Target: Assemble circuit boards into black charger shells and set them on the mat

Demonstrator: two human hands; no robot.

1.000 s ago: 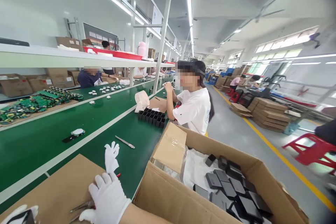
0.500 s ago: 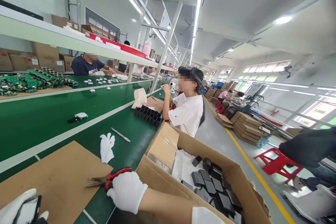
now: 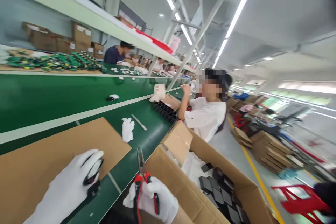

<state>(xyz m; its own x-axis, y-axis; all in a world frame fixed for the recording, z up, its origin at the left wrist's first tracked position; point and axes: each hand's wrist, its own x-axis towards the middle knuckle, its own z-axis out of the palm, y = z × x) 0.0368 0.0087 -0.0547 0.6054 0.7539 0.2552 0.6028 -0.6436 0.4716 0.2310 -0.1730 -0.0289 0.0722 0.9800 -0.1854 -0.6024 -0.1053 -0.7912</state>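
Pliers (image 3: 140,168) with red handles are gripped in the gloved right hand (image 3: 154,199), tips pointing up and away, just beside the near wall of an open cardboard box (image 3: 168,175) of dark square parts (image 3: 217,189). A small black part (image 3: 91,178) is clasped by the gloved left hand (image 3: 68,189) at the edge of a cardboard sheet (image 3: 52,147) on the green bench (image 3: 39,98). Farther off lie a spare white glove (image 3: 127,129) and a thin metal tool (image 3: 139,121) (well apart from both hands) — and a seated co-worker (image 3: 207,112) is seen beyond the box.

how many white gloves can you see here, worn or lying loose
3. One on the left hand holding a black part, one on the right hand gripping red-handled pliers, one spare glove loose on the green table. Others may be hidden.
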